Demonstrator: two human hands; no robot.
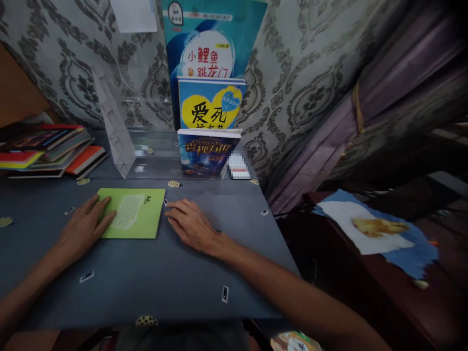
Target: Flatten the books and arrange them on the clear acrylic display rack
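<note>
A thin lime-green book [146, 219] lies flat on the grey-blue table [153, 278], a pale text block printed on its cover. My left hand [86, 219] rests on the book's left edge, fingers spread across the cover. To the right of the book, my right hand [192, 226] is on or just over the tabletop, its fingers loosely bent and pointing at the book's right edge, a small gap away. Nothing shows in the right hand. Behind the book stands a clear tiered rack [120, 141] with a dark blue book [204, 153] upright at its front right.
Further back on the rack stand a blue-yellow book [212, 102] and a tall teal book [215, 29]. A loose pile of books [51, 146] sits at the back left. On the right, a dark red surface [383, 287] holds a blue cloth [417, 253]. A purple curtain [329, 141] hangs behind.
</note>
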